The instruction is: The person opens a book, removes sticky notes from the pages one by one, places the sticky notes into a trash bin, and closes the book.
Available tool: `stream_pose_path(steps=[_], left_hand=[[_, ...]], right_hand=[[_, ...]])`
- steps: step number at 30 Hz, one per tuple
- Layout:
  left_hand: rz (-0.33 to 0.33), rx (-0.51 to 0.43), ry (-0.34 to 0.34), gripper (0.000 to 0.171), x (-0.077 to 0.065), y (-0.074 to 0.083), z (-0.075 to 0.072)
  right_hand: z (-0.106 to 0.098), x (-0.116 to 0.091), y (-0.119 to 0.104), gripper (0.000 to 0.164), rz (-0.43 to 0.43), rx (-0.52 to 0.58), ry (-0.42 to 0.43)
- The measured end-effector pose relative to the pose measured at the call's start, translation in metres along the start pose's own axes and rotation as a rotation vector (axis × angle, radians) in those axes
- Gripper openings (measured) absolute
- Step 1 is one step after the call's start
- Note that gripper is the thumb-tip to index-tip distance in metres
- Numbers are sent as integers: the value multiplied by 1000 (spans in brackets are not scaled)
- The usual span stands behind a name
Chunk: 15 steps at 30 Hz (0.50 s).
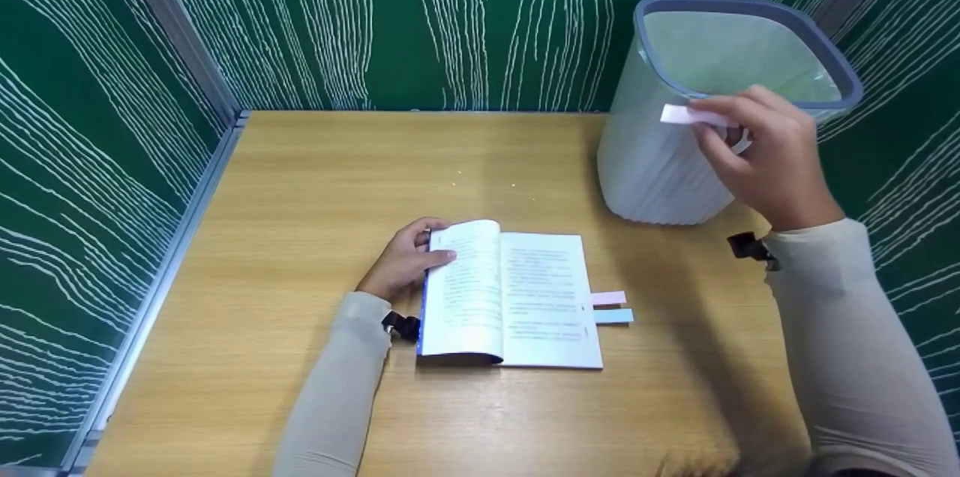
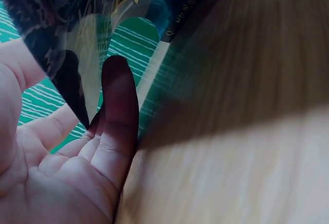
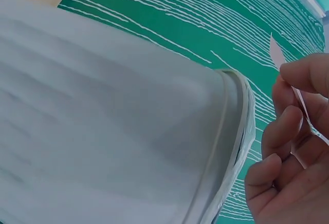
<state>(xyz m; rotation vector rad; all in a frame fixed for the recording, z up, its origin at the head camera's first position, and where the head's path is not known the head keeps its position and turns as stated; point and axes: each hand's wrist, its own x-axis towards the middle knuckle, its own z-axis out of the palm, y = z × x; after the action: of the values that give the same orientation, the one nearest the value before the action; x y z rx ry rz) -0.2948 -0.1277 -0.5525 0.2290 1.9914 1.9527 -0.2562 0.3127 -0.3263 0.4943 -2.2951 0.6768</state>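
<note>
An open book lies on the table with its left pages raised in a curve. My left hand grips the left edge, thumb on the page and fingers behind; in the left wrist view the dark, gold-lettered cover hangs above the palm. A pink tab and a blue tab stick out from the book's right edge. My right hand pinches a pale pink paper strip between thumb and forefinger, up beside the bin's rim. The strip stands out past the fingertips in the right wrist view.
A tall pale waste bin with a grey-blue rim and a plastic liner stands at the back right of the wooden table. Several tiny white specks lie behind the book. Green walls with white lines enclose the back and sides.
</note>
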Motion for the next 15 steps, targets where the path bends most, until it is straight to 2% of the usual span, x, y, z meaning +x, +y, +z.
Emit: stream_pose_path(steps=[4, 8, 10, 15], left_hand=[[-2, -8, 3, 55, -1, 0, 0], [-7, -26, 6, 53, -2, 1, 0], [-9, -29, 6, 53, -2, 1, 0], [-5, -13, 7, 53, -1, 1, 1]], right_hand=[[-3, 7, 2, 25, -12, -15, 37], [-5, 16, 7, 25, 24, -24, 63], [-6, 21, 10, 26, 72, -27, 59], [-9, 33, 17, 30, 262, -48, 16]])
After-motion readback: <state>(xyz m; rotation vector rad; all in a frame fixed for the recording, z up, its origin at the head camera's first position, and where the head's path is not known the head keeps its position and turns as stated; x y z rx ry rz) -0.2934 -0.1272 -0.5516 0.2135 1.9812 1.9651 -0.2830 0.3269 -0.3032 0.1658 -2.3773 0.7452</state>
